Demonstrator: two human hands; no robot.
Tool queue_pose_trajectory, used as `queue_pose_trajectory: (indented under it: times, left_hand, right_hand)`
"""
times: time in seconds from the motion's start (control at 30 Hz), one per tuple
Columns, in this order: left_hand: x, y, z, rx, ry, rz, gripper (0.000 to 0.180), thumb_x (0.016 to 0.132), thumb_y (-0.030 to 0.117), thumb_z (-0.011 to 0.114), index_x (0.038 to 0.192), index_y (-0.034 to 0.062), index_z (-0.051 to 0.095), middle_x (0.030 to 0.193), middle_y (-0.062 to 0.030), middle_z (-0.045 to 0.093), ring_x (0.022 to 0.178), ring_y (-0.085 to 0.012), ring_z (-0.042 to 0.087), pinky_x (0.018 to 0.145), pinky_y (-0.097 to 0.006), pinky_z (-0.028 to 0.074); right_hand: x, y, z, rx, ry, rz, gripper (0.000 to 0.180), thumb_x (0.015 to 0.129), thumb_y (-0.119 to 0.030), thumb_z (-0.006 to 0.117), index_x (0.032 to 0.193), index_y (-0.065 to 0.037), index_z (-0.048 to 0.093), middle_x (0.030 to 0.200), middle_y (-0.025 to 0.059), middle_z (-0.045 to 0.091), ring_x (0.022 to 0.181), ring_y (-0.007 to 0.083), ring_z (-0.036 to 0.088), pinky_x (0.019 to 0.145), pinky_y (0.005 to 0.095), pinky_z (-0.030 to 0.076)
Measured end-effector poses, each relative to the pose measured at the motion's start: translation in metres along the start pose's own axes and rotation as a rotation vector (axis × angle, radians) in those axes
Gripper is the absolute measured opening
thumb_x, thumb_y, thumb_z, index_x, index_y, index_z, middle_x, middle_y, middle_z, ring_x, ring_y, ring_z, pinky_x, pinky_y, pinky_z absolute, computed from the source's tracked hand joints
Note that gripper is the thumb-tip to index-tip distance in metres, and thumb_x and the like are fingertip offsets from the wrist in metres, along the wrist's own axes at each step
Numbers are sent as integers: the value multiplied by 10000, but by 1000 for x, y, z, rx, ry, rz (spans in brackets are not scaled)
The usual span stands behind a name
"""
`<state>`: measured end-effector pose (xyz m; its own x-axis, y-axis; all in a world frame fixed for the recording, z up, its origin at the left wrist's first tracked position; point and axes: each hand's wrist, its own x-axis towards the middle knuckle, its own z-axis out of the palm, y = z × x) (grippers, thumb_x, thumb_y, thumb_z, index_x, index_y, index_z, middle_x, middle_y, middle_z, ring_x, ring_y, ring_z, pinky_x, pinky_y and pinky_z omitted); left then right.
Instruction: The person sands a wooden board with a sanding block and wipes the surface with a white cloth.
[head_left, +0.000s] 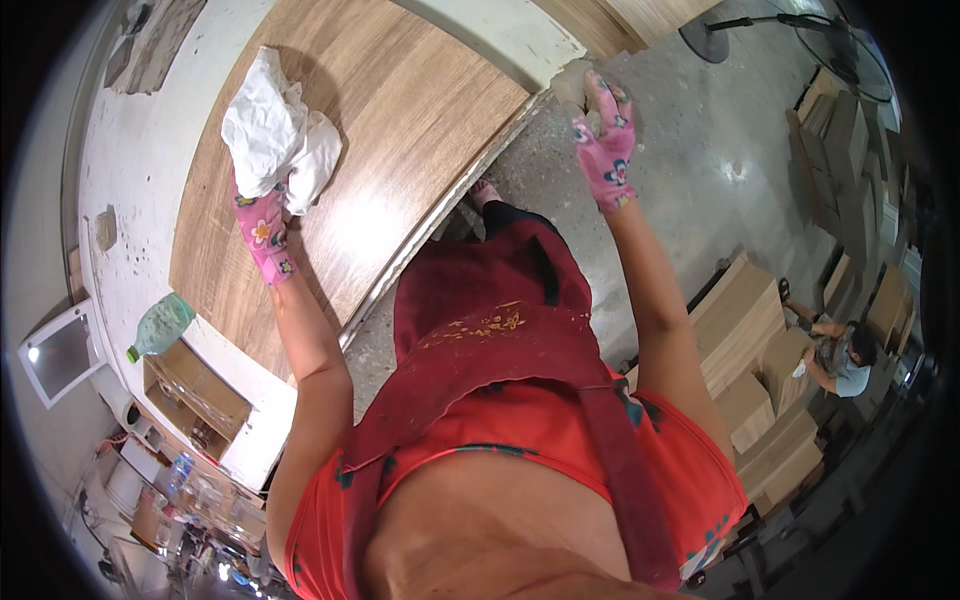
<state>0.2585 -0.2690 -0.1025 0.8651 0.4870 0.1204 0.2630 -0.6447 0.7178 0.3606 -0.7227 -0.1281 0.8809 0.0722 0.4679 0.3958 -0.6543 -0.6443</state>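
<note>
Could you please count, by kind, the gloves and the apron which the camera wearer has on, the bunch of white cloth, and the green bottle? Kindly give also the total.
Pink gloves: 2
Red apron: 1
White cloth bunch: 1
Green bottle: 1
Total: 5

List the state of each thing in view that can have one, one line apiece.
White cloth: bunched up
Left hand: gloved, fingers hidden by the cloth
Right hand: gloved, fingers curled about a greyish item, its kind unclear
Wood-grain panel: lying flat on the white bench
Green bottle: capped
Wooden box: open, things inside
Fan: on or off, cannot tell
</note>
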Motion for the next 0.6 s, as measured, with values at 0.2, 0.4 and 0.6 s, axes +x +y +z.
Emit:
queue_pose_trajectory:
  times: [0.2,0.4,0.6]
  left_hand:
    - [-10,27,-3,-83,36,-44,546,763,143,688,1249,6,481,1183,-142,571,1075,-236,556,899,-322,430]
    - [0,24,19,-351,-31,-54,636,700,90,745,1258,-10,457,1172,-130,571,1063,-208,555,900,-301,436]
    - [-6,-7,25,-688,-63,13,664,708,-61,662,1310,-9,386,1140,-124,575,1043,-203,560,894,-290,450]
  right_hand:
    - [-19,-53,16,129,-71,7,517,723,-162,674,1218,-82,549,1131,130,552,1040,309,505,893,390,427]
    - [-101,-127,38,168,-155,58,551,726,-223,679,1234,-73,527,1135,160,487,1040,339,493,857,430,448]
    - [-196,-200,52,391,-614,-286,528,798,-289,605,1282,-116,480,1151,168,467,1009,320,518,831,458,472]
